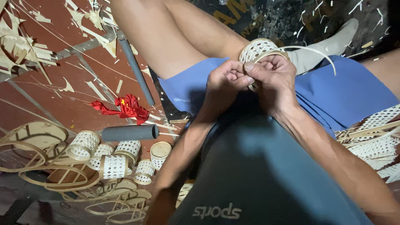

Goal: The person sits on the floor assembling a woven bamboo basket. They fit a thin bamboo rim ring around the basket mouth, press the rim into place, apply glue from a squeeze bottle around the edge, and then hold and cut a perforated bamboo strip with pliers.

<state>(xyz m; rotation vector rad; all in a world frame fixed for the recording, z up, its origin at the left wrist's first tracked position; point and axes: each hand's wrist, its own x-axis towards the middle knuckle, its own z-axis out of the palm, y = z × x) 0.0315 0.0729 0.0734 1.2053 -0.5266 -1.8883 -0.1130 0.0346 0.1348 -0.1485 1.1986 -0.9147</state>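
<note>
Both hands' grip is clamped on a small woven cane ring (259, 51): left hand (225, 79) and right hand (273, 77) pinch its rim over the lap, a loose cane strip (321, 53) curling away.

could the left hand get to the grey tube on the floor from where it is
Probably yes: nothing lies between the left hand and the grey cylindrical tube, but it is gripping the small woven cane ring.

Red floor (50, 96), woven cylinders (114, 160), shavings (25, 46)
</note>
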